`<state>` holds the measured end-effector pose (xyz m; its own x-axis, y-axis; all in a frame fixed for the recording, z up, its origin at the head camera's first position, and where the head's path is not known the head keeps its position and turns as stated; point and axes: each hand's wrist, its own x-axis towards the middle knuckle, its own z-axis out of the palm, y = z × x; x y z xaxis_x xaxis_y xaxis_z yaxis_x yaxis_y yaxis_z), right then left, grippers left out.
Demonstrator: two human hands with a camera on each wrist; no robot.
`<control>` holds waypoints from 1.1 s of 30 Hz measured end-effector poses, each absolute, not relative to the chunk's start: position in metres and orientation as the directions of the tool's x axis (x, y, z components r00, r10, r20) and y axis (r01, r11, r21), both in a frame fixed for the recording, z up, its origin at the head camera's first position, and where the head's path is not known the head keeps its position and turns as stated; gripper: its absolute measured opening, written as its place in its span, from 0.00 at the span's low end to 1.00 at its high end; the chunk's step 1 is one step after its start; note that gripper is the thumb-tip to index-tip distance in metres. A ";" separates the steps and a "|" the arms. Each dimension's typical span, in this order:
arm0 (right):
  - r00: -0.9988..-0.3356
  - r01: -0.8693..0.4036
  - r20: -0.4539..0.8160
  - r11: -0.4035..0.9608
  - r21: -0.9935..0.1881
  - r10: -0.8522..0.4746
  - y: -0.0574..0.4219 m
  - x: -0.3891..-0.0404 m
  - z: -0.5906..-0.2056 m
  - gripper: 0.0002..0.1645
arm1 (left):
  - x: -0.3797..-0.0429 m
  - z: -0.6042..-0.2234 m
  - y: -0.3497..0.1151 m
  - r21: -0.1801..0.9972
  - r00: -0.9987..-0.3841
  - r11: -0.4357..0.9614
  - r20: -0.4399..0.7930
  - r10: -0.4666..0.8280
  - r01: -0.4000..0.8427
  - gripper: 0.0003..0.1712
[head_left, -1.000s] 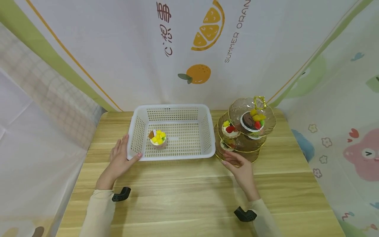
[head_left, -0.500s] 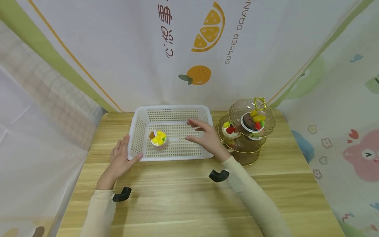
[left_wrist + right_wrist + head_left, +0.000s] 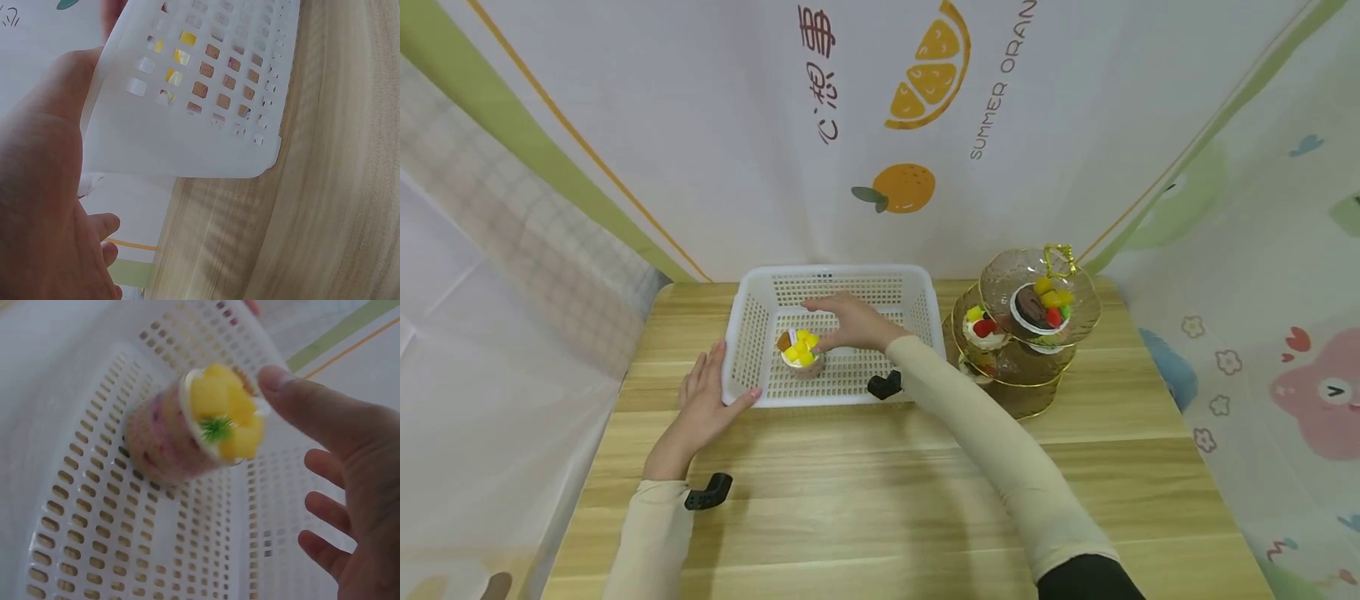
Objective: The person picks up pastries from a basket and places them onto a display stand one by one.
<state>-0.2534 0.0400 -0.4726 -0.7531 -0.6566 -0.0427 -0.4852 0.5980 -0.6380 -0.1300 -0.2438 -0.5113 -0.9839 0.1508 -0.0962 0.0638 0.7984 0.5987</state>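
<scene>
A dessert cup (image 3: pixel 802 354) with yellow fruit cubes, a green sprig and a pinkish, layered-looking side stands in the left part of a white perforated plastic basket (image 3: pixel 868 398). My right hand (image 3: pixel 852 323) hovers over the basket just right of the cup, thumb and fingers apart. In the right wrist view, the thumb (image 3: pixel 300 400) is close to the fruit topping, and no grip on the cup shows. My left hand (image 3: pixel 703 396) holds the basket's front left corner, thumb over the front rim and fingers along the left side.
Right of the basket stands a tiered stand (image 3: pixel 1037 398) with gold-edged trays. A chocolate cake (image 3: pixel 1040 310) with fruit sits on its top tray, and more desserts are below. The wooden table (image 3: pixel 865 508) extends in front, and a printed curtain (image 3: pixel 715 167) hangs behind.
My right hand has moved left, from beside the tiered stand, over the basket and up to the dessert cup. The left hand has stayed on the basket's corner.
</scene>
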 end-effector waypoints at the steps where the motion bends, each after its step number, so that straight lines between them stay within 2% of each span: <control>1: -0.744 -0.485 -0.070 0.609 -0.627 -0.664 0.037 -0.255 -0.474 0.52 | -0.130 -0.511 -0.244 0.597 -0.984 0.799 -0.097 0.150 0.063 0.61; 8: -0.701 -0.449 -0.207 0.648 -0.615 -0.682 0.026 -0.263 -0.495 0.53 | -0.129 -0.513 -0.242 0.600 -0.985 0.798 -0.096 0.142 0.057 0.61; 15: -0.702 -0.407 -0.280 0.692 -0.595 -0.654 0.017 -0.265 -0.507 0.52 | -0.129 -0.513 -0.242 0.601 -0.985 0.797 -0.096 0.143 0.057 0.61; 22: -0.718 -0.392 -0.276 0.698 -0.599 -0.639 0.014 -0.265 -0.506 0.48 | -0.131 -0.511 -0.242 0.596 -0.986 0.801 -0.091 0.142 0.060 0.61; 33: -0.743 -0.378 -0.228 0.676 -0.633 -0.629 0.017 -0.267 -0.505 0.49 | -0.131 -0.512 -0.243 0.606 -0.986 0.793 -0.087 0.144 0.062 0.61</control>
<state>-0.2674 0.0169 -0.5054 -0.7432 -0.6292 -0.2277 -0.3782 0.6757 -0.6328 -0.1311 -0.2427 -0.5122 -0.9858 0.1441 -0.0868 0.0625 0.7930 0.6061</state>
